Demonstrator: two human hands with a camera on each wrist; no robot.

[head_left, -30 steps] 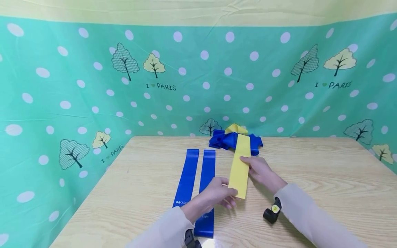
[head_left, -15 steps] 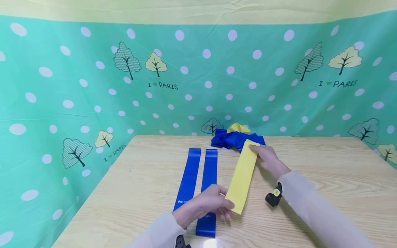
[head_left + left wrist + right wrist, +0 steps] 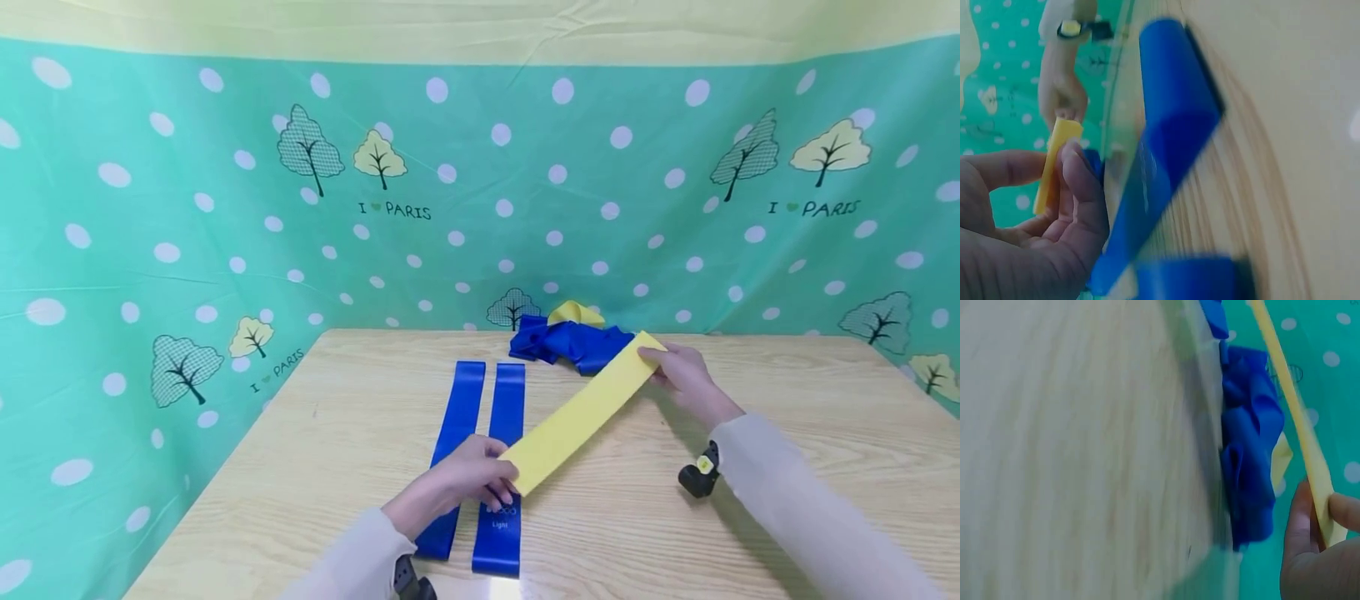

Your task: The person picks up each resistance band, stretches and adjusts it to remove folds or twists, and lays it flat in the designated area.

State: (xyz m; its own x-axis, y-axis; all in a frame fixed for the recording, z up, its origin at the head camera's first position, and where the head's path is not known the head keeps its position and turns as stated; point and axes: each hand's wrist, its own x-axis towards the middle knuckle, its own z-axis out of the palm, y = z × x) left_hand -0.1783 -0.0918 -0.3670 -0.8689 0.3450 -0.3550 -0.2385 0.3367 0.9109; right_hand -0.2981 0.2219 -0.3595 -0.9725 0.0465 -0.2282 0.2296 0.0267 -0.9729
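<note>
A flat yellow resistance band [image 3: 581, 421] is stretched out slantwise between my two hands, raised above the table. My left hand [image 3: 472, 471] pinches its near, lower end between thumb and fingers; the left wrist view shows the band's edge [image 3: 1054, 165] in that pinch. At the far, upper end, my right hand [image 3: 686, 379] grips the band with the thumb on top. Beneath and beside the left hand lie two flat blue resistance bands, the left one [image 3: 459, 417] partly covered by the hand and the right one [image 3: 498, 542] printed "Light".
Toward the table's back edge sits a crumpled heap of blue bands [image 3: 562, 340] with a yellow band [image 3: 576, 313] behind it. A green dotted cloth [image 3: 420, 250] hangs behind the wooden table [image 3: 337, 433].
The yellow band has swung from nearly lengthwise to a diagonal. My right hand slid up to its far end and moved right; my left hand shifted left with the near end.
</note>
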